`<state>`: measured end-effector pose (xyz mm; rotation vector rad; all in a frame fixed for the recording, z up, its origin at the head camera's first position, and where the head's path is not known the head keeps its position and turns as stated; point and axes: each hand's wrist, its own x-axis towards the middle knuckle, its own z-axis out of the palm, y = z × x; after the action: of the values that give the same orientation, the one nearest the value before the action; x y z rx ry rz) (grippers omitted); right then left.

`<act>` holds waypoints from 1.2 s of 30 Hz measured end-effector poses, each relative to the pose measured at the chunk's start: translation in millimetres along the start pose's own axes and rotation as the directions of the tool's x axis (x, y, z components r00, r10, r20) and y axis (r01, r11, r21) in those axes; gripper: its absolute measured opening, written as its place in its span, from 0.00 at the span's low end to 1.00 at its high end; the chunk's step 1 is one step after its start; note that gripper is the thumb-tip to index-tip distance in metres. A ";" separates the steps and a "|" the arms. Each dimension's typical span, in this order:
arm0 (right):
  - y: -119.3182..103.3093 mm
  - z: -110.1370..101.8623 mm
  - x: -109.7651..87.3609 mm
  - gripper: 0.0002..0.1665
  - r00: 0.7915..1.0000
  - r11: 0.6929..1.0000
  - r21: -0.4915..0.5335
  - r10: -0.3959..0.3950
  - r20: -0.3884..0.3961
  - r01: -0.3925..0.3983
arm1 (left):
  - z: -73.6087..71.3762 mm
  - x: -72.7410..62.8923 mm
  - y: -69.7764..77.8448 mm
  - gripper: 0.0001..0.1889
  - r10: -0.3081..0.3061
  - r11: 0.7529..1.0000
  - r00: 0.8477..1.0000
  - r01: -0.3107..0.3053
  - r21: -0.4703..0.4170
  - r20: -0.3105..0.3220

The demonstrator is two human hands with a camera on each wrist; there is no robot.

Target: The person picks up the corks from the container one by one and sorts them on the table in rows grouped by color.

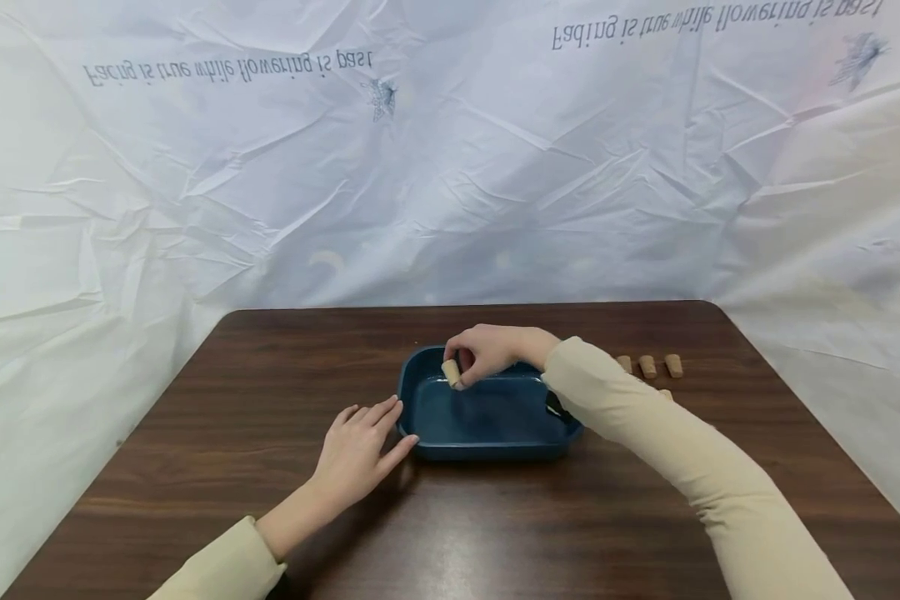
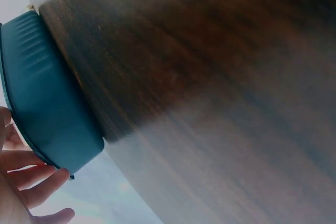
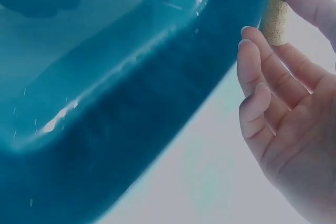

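Note:
A dark blue rectangular baking dish [image 1: 487, 446] stands on the wooden table. Over its back left part, my right hand [image 1: 491, 350] pinches a small cork [image 1: 451, 372] between thumb and fingertips. The right wrist view shows that cork [image 3: 275, 22] upright in the fingers, beside the dish's rim [image 3: 173, 124]. My left hand [image 1: 360, 446] rests against the dish's left end, its fingers extended. In the left wrist view, its fingertips [image 2: 50, 184] touch the rim, while the dish's outer wall [image 2: 47, 87] faces the camera.
Several more corks [image 1: 647, 367] stand on the table [image 1: 307, 358] right of the dish, partly hidden by the right sleeve [image 1: 645, 425]. A dark patch [image 1: 555, 406] shows at the dish's right end; what it is I cannot tell. White printed sheeting [image 1: 450, 167] hangs behind the table.

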<state>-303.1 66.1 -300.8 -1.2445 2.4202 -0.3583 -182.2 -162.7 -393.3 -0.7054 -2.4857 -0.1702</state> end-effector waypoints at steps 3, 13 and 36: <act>1.4 -4.1 -14.6 0.24 0.999 0.999 -0.009 -0.035 -0.024 0.035 | -0.4 -0.4 -0.2 0.27 -0.003 1.000 1.000 0.003 0.004 0.000; 16.7 -6.1 -56.8 0.23 0.994 0.999 -0.021 -0.049 -0.097 0.048 | -0.6 -1.1 -0.8 0.27 0.013 1.000 1.000 -0.013 -0.006 -0.025; 69.5 18.8 -180.0 0.22 0.929 0.997 0.034 0.081 -0.361 -0.074 | -0.3 -2.0 1.1 0.27 0.007 1.000 1.000 -0.008 -0.013 -0.022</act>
<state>-249.6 252.4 -304.3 -1.1519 2.7556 -0.6376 -180.1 -162.7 -394.2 -0.7144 -2.4625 -0.1902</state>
